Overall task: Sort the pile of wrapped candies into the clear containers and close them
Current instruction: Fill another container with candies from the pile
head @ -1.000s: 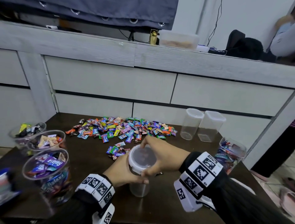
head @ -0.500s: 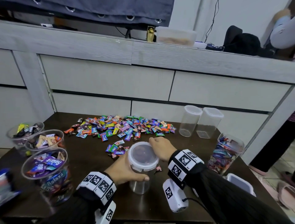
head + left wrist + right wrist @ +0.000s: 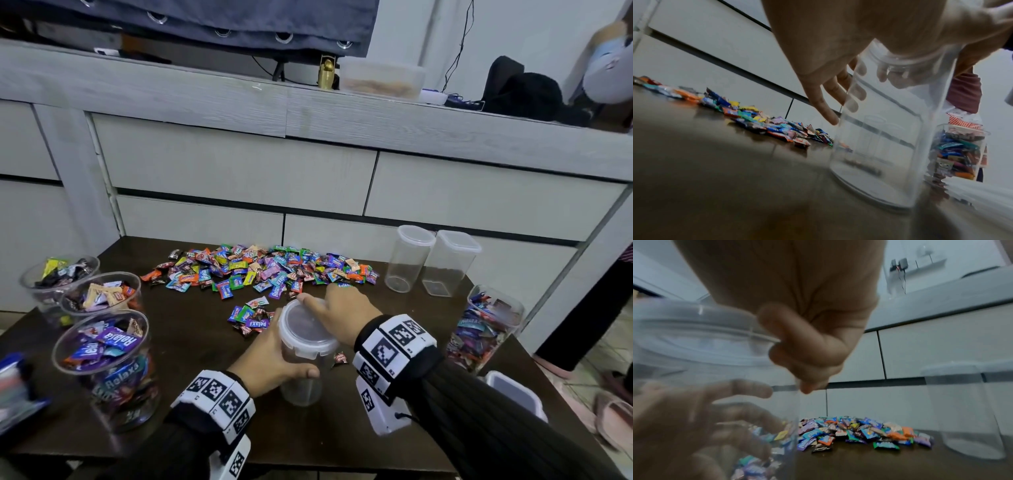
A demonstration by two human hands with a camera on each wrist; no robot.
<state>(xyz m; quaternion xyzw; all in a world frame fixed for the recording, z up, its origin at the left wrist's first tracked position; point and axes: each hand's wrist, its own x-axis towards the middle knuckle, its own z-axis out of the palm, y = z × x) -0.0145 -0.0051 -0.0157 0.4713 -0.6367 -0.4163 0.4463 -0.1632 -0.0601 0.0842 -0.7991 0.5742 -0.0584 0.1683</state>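
A person's left hand [image 3: 270, 359] wraps around the wall of an empty clear container [image 3: 301, 383] standing on a dark wooden table [image 3: 191, 394], thumb across the near side, while the right hand [image 3: 342, 315] lies over its translucent lid [image 3: 305, 329] from the right, fingers reaching across the top. The head view alone takes in the whole spread: a pile of wrapped candies [image 3: 260, 270] along the table's far edge, a smaller cluster of candies [image 3: 250, 318] just left of the held container, one stray candy [image 3: 339, 358] below the right wrist, three open tubs of sorted sweets [image 3: 102, 346] at left, two empty lidded containers [image 3: 431, 263] at the far right and a full container [image 3: 486, 329] beside them. A loose white lid [image 3: 513, 394] sits at the table's right edge.

The left wrist view shows what the head view hides: the left hand's fingers [image 3: 828, 100] curled round the far side of the clear container [image 3: 879, 138], seen through its wall. The right wrist view shows the right hand's fingers [image 3: 807, 345] bent down over the lid's rim [image 3: 705, 331], gripping it; whether the lid is seated or lifted cannot be told. The container stands between both hands, near the table's front edge, well apart from the main pile.
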